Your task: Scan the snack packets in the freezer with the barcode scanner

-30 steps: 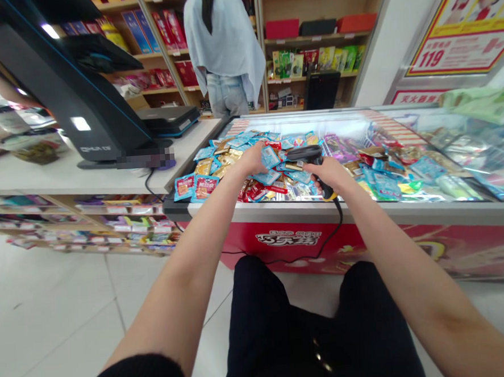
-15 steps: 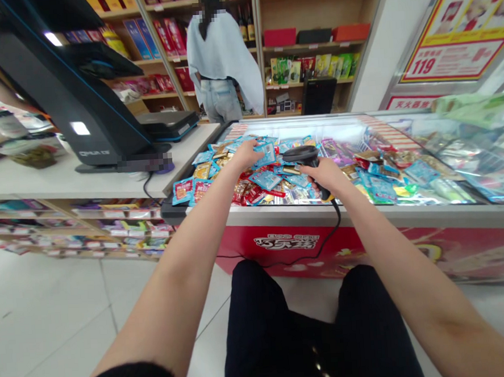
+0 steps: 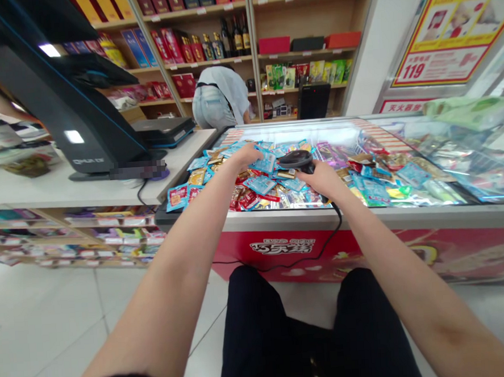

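Note:
My left hand (image 3: 245, 155) pinches a light blue snack packet (image 3: 266, 162) and holds it up over a heap of small packets (image 3: 272, 181) spread on the glass lid of a chest freezer (image 3: 365, 218). My right hand (image 3: 322, 178) grips a black barcode scanner (image 3: 295, 160) by its handle. The scanner's head sits right beside the blue packet. Its black cable (image 3: 337, 229) hangs down the freezer's red front.
A white counter (image 3: 64, 188) on the left carries a black checkout terminal (image 3: 72, 108). Shelves of boxes and bottles (image 3: 234, 36) line the back wall. A person (image 3: 218, 99) in a pale top bends down in front of them. White tiled floor (image 3: 42, 326) lies left of my legs.
My left hand has lifted the blue packet off the heap and brought it to the scanner's head. The person at the shelves has bent down from standing.

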`<state>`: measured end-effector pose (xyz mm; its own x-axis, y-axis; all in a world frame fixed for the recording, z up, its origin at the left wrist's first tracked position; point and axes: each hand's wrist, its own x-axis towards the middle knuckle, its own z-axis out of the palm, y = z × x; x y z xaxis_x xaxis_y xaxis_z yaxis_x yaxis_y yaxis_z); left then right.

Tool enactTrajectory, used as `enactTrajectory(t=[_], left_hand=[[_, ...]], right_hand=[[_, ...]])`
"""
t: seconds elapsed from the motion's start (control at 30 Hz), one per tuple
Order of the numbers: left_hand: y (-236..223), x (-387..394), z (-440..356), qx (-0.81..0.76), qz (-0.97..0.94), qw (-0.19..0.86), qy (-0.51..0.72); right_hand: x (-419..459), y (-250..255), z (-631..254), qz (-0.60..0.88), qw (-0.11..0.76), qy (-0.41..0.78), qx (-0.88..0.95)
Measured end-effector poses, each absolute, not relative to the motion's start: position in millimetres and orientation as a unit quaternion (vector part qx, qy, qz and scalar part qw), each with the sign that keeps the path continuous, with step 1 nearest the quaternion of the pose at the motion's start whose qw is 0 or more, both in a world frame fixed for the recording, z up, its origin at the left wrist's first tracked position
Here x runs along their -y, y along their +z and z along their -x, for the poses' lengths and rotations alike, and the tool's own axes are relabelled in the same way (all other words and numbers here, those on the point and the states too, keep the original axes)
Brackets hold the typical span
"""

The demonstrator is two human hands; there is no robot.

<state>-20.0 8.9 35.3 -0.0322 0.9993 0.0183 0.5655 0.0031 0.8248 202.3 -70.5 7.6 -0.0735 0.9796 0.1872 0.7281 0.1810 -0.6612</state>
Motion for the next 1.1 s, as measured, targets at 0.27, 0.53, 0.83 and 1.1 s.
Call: enactTrajectory(t=[0.27,0.53,0.83,1.1], left_hand=[[42.0,-8.2,0.9,-0.632,-0.638,0.284,0.337],[40.0,-16.4,-19.5,-0.613,-0.643,0.33,0.319],[39.9,-22.8,-31.2,-0.643,-0.647,0.282,0.299],[48.1,-17.8,-44.8,-0.628,-0.668,0.277,0.287]], right_hand=[[64.9,-0.1,-219.2,0.603,0.316,0.175,0.711],[63.3,-6.9,-235.4,0.618,0.301,0.156,0.709],[70.0,-3.5,-249.7,0.614,0.31,0.174,0.704],[69.6,-4.3,-258.7,0.618,0.304,0.157,0.707]])
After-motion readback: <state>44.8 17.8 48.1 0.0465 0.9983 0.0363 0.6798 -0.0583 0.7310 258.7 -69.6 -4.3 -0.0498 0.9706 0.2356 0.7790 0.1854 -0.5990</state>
